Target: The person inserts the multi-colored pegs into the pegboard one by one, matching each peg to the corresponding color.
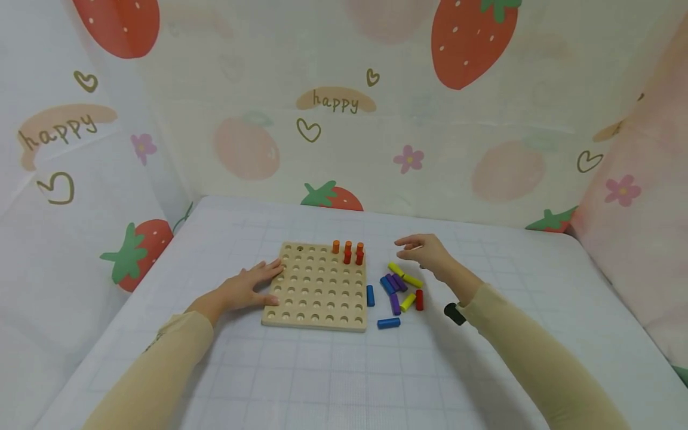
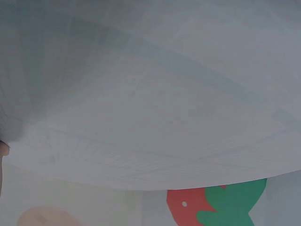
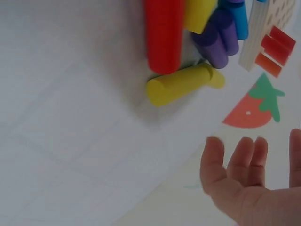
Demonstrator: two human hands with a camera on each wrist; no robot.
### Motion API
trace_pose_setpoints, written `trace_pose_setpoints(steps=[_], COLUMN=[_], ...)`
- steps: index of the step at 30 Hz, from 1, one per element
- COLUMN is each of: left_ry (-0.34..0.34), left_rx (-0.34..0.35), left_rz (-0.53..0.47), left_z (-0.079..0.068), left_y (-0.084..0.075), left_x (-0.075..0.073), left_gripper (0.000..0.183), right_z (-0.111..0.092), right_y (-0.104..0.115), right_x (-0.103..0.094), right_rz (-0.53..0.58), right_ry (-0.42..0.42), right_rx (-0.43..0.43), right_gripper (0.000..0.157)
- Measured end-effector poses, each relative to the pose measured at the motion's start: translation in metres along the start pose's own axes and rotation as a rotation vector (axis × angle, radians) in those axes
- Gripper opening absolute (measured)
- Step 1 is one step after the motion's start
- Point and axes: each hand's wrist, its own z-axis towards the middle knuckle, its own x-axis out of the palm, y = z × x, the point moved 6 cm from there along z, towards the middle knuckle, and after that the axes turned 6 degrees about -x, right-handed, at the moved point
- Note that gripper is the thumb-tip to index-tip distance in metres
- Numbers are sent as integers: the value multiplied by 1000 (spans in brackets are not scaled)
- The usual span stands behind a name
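A square wooden pegboard [image 1: 317, 326] lies on the table, with orange pegs [image 1: 348, 246] along its back right edge and red pegs [image 1: 359, 258] in the row before them. My left hand [image 1: 244, 289] rests with spread fingers against the board's left edge; the left wrist view catches only a bit of a finger [image 2: 4, 149]. Beyond the loose pegs, my right hand [image 1: 430, 254] hovers above the table, fingers loosely bent and holding nothing. Nearest to it are yellow pegs [image 1: 412, 280], then purple pegs [image 1: 395, 304], a loose red peg [image 3: 163, 37] and blue pegs [image 1: 389, 323].
A white cloth with a faint grid covers the table [image 1: 301, 382]. Fabric printed with strawberries forms a back wall [image 1: 333, 155] and side walls. On the right wrist sits a black device [image 1: 454, 313]. One blue peg [image 1: 370, 295] lies right beside the board's right edge.
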Motion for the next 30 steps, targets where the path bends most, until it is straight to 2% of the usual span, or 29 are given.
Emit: trace_pose_setpoints(steps=[18, 30], left_ry=[5, 7], left_rx=[-2, -10], left_rz=[23, -5], left_z=[3, 0], left_y=[4, 2], left_x=[0, 0], left_gripper=[91, 91], right_z=[-23, -38], right_y=[-29, -49], right_x=[-8, -9], right_rz=[20, -53], right_ry=[25, 74], right_rx=[19, 12], right_gripper=[38, 39])
